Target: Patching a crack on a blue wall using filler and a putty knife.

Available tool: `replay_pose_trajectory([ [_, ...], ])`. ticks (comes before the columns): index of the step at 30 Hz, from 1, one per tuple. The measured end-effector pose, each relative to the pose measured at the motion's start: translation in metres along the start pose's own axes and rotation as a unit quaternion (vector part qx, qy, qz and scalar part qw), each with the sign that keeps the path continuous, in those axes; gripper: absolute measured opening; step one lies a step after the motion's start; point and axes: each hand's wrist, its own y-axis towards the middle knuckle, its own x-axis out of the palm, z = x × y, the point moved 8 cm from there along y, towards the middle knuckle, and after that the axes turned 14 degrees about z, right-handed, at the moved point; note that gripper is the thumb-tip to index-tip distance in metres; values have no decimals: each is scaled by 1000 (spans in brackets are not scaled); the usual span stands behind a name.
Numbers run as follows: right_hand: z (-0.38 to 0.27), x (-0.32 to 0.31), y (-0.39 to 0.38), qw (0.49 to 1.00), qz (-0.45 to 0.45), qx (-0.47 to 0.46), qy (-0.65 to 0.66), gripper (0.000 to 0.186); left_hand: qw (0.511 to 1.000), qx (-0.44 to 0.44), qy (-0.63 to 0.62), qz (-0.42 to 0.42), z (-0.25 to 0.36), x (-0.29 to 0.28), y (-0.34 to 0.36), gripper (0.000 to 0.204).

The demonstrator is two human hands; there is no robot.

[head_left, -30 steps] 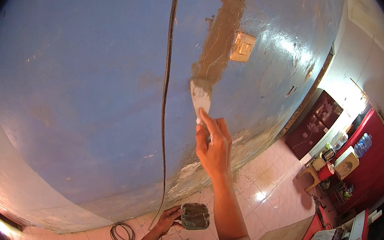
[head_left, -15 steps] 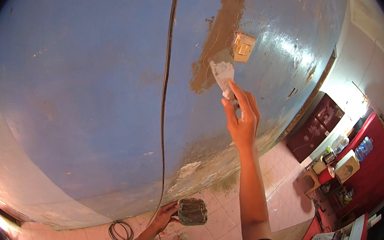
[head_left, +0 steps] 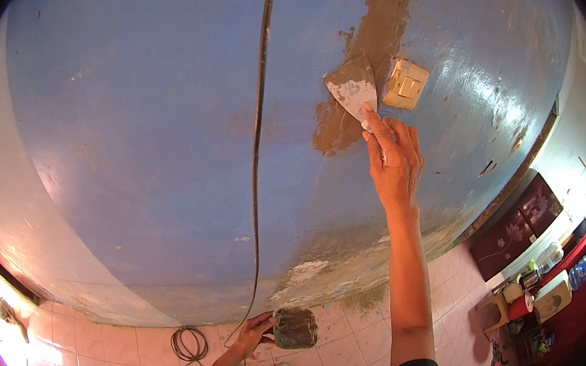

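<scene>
My right hand (head_left: pixel 397 158) grips a putty knife (head_left: pixel 354 89) by its handle, the wide blade lying against a strip of brown plaster (head_left: pixel 383 28) on the blue wall (head_left: pixel 150 111). Pale residue coats the lower part of the blade. Just right of the blade sits a cream light switch (head_left: pixel 407 85), fixed to the wall. Low down, near my body, my left hand (head_left: pixel 253 333) holds a small square tub (head_left: pixel 295 328) by its left side. Dark grey-brown material shows inside the tub.
A black cable (head_left: pixel 259 108) hangs down the wall and ends in a coil (head_left: pixel 188 344) on the pink tiled floor (head_left: pixel 343 349). To the right stand a dark red fridge (head_left: pixel 516 231), a small stool (head_left: pixel 497 312) and a water bottle (head_left: pixel 581 270).
The putty knife has shifted onto the plaster strip, its blade turned to point up and left, away from the switch. My view has swung left. The tub stays in my left hand.
</scene>
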Motion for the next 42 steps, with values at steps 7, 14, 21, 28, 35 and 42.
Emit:
replay_pose_trajectory([
  [7,10,2,-28,1000,-9,6,-1,59,1000,-12,-8,-7,-8,20,5,64],
  [14,10,-15,-68,999,-32,44,3,59,1000,12,10,0,0,31,4,58],
  [21,-19,-55,-111,989,-83,122,21,51,998,-31,3,-58,-3,25,3,74],
  [28,-48,-55,25,981,-1,184,57,44,998,13,-2,-53,1,24,-1,64],
  [35,-40,-29,55,978,-25,204,26,37,996,-1,15,-93,-8,13,-2,65],
  [42,-43,-21,8,967,-63,246,26,39,998,-2,17,-60,6,4,-12,58],
])
